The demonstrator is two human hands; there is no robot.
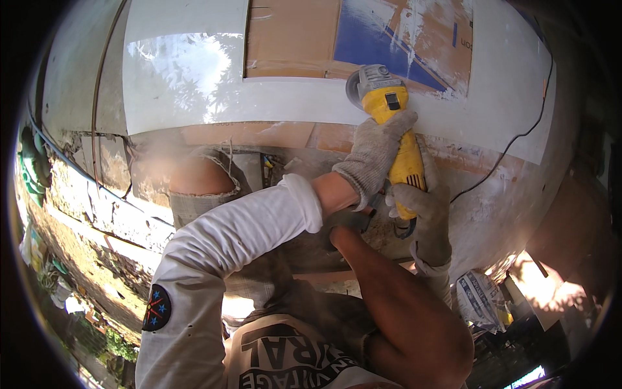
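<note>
Left hand (379,146) wraps the yellow grinder (408,162) up front, right hand (429,204) curls round its rear; keep both firm, wheel (353,88) light: contact's hard to see.

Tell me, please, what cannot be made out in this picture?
All in the head view:
- Grinder: middle and grip partly covered by left hand and right hand.
- Cord: lower end lost behind right hand.
- Cardboard: cut off by upper edge.
- Bag: inside hidden by its wall.

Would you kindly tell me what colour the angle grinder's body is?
The angle grinder's body is yellow; it shows best in the head view.
</note>
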